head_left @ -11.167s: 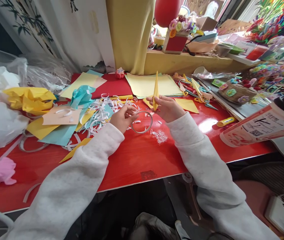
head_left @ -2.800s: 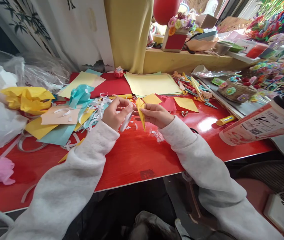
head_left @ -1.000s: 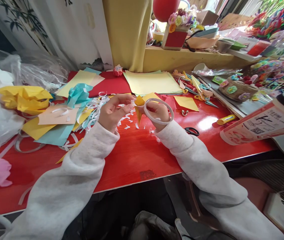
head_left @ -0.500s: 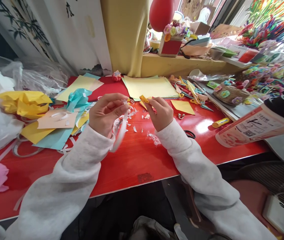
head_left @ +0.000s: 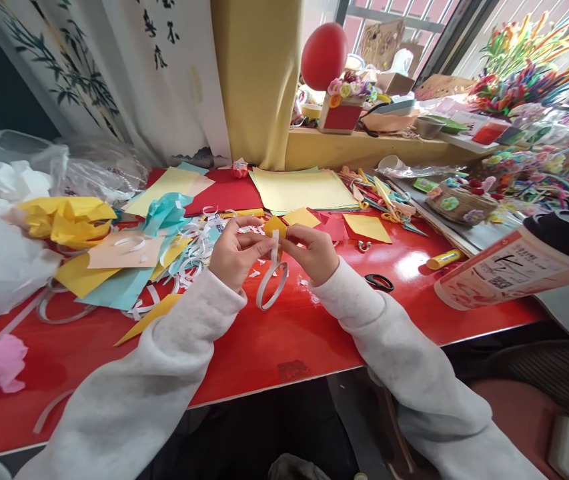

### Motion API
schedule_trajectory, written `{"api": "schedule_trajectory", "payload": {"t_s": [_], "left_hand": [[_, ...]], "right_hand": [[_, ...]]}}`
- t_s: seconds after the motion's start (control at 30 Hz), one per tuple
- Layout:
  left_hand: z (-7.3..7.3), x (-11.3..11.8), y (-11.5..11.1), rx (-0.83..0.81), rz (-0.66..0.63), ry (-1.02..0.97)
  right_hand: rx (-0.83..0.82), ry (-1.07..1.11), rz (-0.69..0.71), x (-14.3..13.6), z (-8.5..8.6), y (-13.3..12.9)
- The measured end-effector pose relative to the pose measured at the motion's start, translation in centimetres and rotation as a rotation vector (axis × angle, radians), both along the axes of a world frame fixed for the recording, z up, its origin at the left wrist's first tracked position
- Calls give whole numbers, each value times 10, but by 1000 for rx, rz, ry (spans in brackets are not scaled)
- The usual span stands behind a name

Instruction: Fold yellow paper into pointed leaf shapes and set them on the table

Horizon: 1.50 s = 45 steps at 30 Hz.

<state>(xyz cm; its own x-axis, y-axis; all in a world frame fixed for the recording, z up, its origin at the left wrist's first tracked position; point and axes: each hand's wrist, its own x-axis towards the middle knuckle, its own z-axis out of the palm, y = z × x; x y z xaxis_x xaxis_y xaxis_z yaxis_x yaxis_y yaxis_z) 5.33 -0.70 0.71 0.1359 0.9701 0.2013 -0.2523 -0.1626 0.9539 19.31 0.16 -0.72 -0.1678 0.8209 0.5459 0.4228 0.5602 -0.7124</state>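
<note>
Both hands meet above the red table, fingertips nearly touching. My left hand [head_left: 241, 253] is closed, thumb and forefinger pinching a narrow white strip [head_left: 270, 291] that hangs down in a curled loop. It looks like paper or tape backing; I cannot tell which. My right hand [head_left: 313, 253] is closed on a small folded piece of yellow paper [head_left: 275, 227], which stands up between the two hands. The strip's upper end lies against the yellow paper. Fingers hide the lower part of the paper.
White and pale blue paper scraps [head_left: 197, 250] lie left of my hands. Black-handled scissors [head_left: 379, 283], a yellow glue stick [head_left: 444, 259] and a leaning drink cup [head_left: 504, 267] are on the right. Yellow sheets [head_left: 304, 187] lie behind; a white plastic bag [head_left: 9, 267] stands far left.
My hands have come together from apart. The yellow paper now meets the white strip, which hangs lower in a loop. The view has tilted up slightly.
</note>
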Motion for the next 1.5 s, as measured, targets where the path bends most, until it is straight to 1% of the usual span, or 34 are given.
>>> {"api": "schedule_trajectory", "payload": {"t_s": [0.13,0.27,0.57,0.73,0.93,1.1,1.27,1.5], "left_hand": [[-3,0,2,6,64,-3],[-4,0,3,-5,85,-25],[-5,0,3,-23,59,-29],[-7,0,2,-30,73,-18],[-3,2,-1,-53,123,-42],[-1,4,-3,-121,145,-15],[-2,4,-5,-167,144,12],[-2,5,-7,-163,152,10]], "right_hand": [[31,-76,-30,-1,2,-4],[51,-103,-46,-2,3,-4],[103,-168,-74,-2,3,-5],[154,-185,-54,-3,3,-7],[250,-203,-36,-2,1,-8],[303,-207,-53,-3,-1,-7],[300,-199,-50,-3,-4,-6],[286,-197,-12,-4,-4,-5]]}}
